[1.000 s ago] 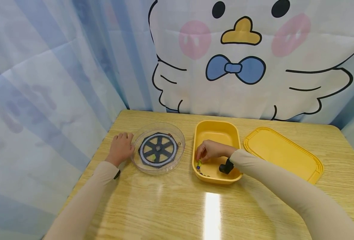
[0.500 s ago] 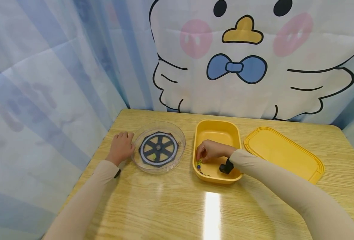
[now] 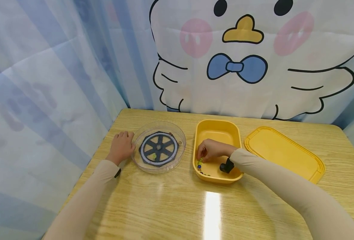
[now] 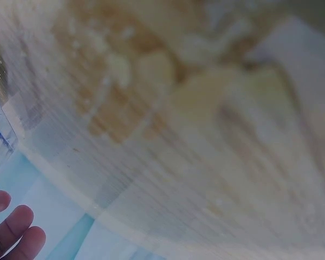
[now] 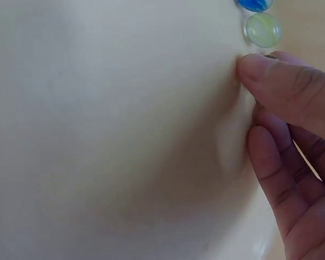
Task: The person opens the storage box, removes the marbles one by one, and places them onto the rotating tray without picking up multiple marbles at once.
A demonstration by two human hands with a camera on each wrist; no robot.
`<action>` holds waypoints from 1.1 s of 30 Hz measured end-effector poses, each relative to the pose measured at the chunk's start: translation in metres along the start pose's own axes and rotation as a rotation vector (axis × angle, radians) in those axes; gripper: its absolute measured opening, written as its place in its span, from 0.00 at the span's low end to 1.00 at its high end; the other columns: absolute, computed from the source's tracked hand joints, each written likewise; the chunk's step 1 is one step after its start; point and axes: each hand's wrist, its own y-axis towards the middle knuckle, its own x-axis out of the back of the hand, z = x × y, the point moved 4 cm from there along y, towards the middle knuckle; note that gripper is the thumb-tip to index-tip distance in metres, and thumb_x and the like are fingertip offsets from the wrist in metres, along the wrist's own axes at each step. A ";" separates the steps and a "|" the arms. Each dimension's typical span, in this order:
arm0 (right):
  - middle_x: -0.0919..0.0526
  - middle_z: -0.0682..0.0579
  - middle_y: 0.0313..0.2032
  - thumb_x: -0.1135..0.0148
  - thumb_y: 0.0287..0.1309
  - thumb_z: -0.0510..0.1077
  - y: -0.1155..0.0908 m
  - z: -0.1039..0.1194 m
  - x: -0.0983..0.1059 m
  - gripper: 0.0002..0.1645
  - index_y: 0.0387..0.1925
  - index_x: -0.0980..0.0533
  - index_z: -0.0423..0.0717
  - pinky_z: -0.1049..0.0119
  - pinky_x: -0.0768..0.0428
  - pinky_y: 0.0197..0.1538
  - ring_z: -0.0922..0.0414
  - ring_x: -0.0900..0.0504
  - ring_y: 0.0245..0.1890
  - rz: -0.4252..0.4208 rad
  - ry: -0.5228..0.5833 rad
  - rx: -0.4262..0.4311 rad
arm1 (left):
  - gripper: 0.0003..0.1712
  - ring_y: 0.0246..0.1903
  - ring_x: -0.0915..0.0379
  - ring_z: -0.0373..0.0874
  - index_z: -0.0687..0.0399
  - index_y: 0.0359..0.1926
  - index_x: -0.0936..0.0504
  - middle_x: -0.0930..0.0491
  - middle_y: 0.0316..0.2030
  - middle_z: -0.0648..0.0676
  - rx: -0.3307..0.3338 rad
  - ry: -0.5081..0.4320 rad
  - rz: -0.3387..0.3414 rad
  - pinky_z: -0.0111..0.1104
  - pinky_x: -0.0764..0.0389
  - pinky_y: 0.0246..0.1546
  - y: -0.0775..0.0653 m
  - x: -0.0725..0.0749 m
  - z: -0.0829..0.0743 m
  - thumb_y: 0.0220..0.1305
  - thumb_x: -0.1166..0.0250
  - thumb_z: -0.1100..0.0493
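Note:
My left hand (image 3: 121, 146) rests at the left edge of a round clear plastic dish (image 3: 136, 165), its thumb side at the rim. A dark spoked wheel pattern (image 3: 158, 147) shows in the dish, with a yellow-green marble (image 3: 154, 156) and a few more marbles near its right side. Loosely bent fingertips (image 4: 19, 223) of that hand show in the left wrist view. Inside a yellow box (image 3: 217, 125), my right hand (image 3: 211, 149) pinches a marble, mostly hidden between thumb and fingers. Just beyond its fingertips a yellow-white marble (image 5: 264, 30) and a blue marble (image 5: 255, 4) lie along the wall.
A yellow lid (image 3: 285, 155) lies flat right of the box, under the right forearm. Several more marbles line the box's near left corner. Behind the wooden table (image 3: 164, 206) hangs a curtain (image 3: 240, 96) with a cartoon bird; it also runs along the left side.

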 end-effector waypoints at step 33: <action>0.15 0.42 0.39 0.35 0.50 0.32 0.008 0.039 0.067 0.09 0.36 0.17 0.41 0.60 0.19 0.48 0.54 0.17 0.39 -0.176 0.120 0.026 | 0.15 0.41 0.27 0.61 0.65 0.46 0.28 0.25 0.38 0.66 -0.001 -0.014 -0.001 0.52 0.27 0.46 -0.001 0.002 -0.002 0.61 0.45 0.59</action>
